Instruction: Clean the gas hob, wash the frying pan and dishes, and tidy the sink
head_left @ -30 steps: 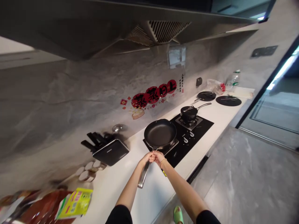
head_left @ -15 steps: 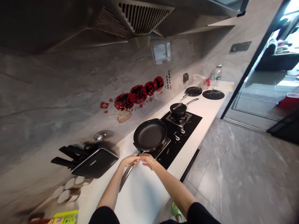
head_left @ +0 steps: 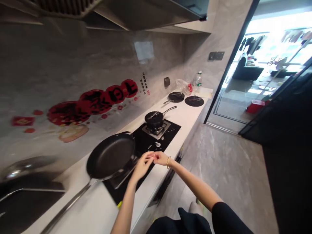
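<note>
A black frying pan [head_left: 110, 156] rests on the near burner of the black cooktop [head_left: 143, 143], its long steel handle [head_left: 68, 204] pointing back toward the lower left. Neither hand touches it. My left hand [head_left: 141, 166] and my right hand [head_left: 161, 158] meet above the cooktop's front edge, just right of the pan. The left fingers are stretched out and touch the right hand's fingertips. The right fingers are curled in, a gold bracelet on that wrist. I see nothing held in either hand.
A small black saucepan [head_left: 154, 119] sits on the far burner. Two flat black lids [head_left: 175, 97] [head_left: 194, 101], a plastic bag [head_left: 183, 86] and a bottle [head_left: 199, 79] stand at the white counter's [head_left: 187, 113] far end. A dark knife block [head_left: 21, 198] is at left. An open doorway lies right.
Both hands have let go of the pan handle and moved right, meeting over the cooktop's front edge. The view has swung right, toward the doorway.
</note>
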### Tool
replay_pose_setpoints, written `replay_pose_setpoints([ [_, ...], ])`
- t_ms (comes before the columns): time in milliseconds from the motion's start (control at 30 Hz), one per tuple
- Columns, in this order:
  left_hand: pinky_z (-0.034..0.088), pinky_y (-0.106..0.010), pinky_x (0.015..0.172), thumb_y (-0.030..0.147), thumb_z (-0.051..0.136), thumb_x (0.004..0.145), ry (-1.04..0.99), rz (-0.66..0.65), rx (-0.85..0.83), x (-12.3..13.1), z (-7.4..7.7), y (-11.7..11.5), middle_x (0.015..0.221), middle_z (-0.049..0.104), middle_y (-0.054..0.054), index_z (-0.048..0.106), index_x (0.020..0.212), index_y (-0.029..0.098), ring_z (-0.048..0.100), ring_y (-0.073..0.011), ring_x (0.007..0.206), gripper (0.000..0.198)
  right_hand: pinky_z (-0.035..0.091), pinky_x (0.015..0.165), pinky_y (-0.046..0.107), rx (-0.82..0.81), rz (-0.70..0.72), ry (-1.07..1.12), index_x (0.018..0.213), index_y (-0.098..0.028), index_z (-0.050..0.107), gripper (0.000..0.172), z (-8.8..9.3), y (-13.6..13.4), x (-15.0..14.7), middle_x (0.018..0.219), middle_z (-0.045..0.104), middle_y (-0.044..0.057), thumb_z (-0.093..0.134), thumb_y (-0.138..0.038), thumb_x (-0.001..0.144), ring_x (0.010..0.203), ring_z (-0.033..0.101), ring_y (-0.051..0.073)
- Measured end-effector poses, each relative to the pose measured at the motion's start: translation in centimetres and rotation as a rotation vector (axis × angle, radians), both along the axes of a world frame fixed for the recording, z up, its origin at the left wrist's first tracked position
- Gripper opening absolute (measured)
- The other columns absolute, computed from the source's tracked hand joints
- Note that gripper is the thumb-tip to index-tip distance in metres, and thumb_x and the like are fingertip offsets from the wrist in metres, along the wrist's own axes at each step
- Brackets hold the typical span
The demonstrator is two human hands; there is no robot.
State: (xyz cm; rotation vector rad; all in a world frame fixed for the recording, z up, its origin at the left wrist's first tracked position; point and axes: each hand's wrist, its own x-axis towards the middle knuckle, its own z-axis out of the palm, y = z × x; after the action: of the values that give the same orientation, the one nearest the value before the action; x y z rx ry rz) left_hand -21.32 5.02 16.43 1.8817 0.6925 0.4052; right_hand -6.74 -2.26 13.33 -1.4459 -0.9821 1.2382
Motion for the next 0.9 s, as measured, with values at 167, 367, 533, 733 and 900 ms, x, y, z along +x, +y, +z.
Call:
replay_pose_setpoints([
  [167, 0.048, -0.039, 0.093, 0.045, 0.061, 0.080, -0.177, -0.033, -0.336, 16.9, -4.3, -10.2, 0.114, 0.064, -0.013, 0.058, 0.112, 0.017, 0.063, -0.0226, 0.102, 0.042, 0.031, 0.053, 0.018, -0.048, -0.115, -0.247, 0.062, -0.017, 0.050, 0.016, -1.8, -10.1, 18.1, 0.054, 0.046, -0.009, 0.053, -0.002, 0.060, 0.052, 0.038, 0.005],
  [367, 0.049, -0.038, 0.091, 0.048, 0.061, 0.080, -0.304, 0.099, -0.563, 32.3, -3.6, -15.0, 0.120, 0.062, -0.013, 0.061, 0.111, 0.017, 0.061, -0.0245, 0.107, 0.044, 0.031, 0.054, 0.019, -0.054, -0.199, -0.302, 0.065, -0.018, 0.053, 0.008, -2.4, -13.7, 33.5, 0.055, 0.044, -0.008, 0.053, -0.010, 0.064, 0.053, 0.038, 0.007],
  [533, 0.051, -0.039, 0.087, 0.054, 0.064, 0.075, -0.211, 0.167, -0.520, 41.2, -5.1, -11.7, 0.106, 0.068, -0.012, 0.067, 0.099, 0.017, 0.064, -0.0251, 0.098, 0.044, 0.034, 0.056, 0.019, -0.001, -0.143, -0.247, 0.065, -0.017, 0.055, 0.009, -5.6, -9.1, 43.1, 0.056, 0.049, -0.006, 0.051, -0.009, 0.065, 0.053, 0.042, 0.007],
  [733, 0.051, -0.038, 0.082, 0.058, 0.069, 0.065, -0.085, 0.257, -0.513, 50.8, -7.9, -2.4, 0.103, 0.069, -0.012, 0.068, 0.095, 0.016, 0.065, -0.0246, 0.093, 0.051, 0.044, 0.066, 0.022, -0.031, -0.186, -0.342, 0.081, -0.016, 0.066, 0.019, -7.9, -2.1, 56.3, 0.067, 0.063, -0.001, 0.052, -0.009, 0.070, 0.063, 0.055, 0.011],
  [900, 0.051, -0.032, 0.074, 0.051, 0.069, 0.067, 0.010, 0.192, -0.554, 61.2, -6.3, 1.4, 0.098, 0.069, -0.010, 0.066, 0.097, 0.016, 0.064, -0.0182, 0.081, 0.046, 0.048, 0.080, 0.025, -0.184, -0.217, -0.636, 0.097, -0.018, 0.069, 0.027, -6.5, 1.5, 69.3, 0.094, 0.071, 0.004, 0.051, -0.013, 0.077, 0.085, 0.064, 0.015],
])
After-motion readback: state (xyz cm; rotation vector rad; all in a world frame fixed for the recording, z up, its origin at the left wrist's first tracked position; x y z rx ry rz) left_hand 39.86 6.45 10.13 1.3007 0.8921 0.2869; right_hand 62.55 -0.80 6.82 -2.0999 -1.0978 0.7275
